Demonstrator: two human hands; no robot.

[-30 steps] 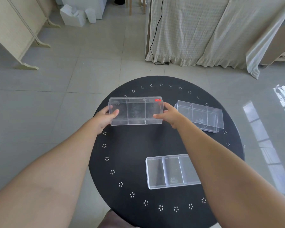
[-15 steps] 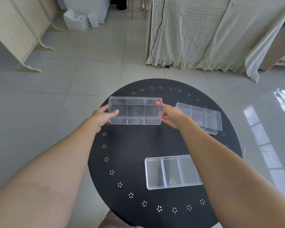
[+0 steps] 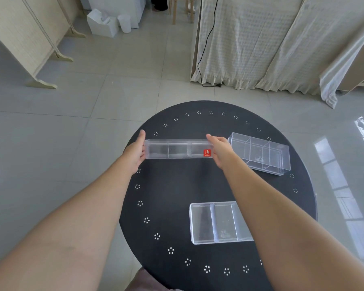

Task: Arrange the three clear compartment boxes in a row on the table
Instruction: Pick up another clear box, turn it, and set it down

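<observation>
A clear compartment box with a red sticker (image 3: 178, 149) is held over the far left part of the round black table (image 3: 177, 192), its long side facing me. My left hand (image 3: 136, 151) grips its left end and my right hand (image 3: 219, 149) grips its right end. A second clear box (image 3: 261, 153) lies at an angle on the table's far right, just beyond my right hand. A third clear box (image 3: 213, 222) lies near the table's front, its right end hidden under my right forearm.
The table stands on a grey tiled floor. Behind it hangs a pale curtain (image 3: 261, 38) with a black cable (image 3: 206, 45) running down it. A folding screen (image 3: 23, 34) stands at the left and white containers (image 3: 105, 24) sit far back.
The held box has tipped from showing its broad face to showing its narrow long side, and it has shifted a little farther from me. The other two boxes have not moved.
</observation>
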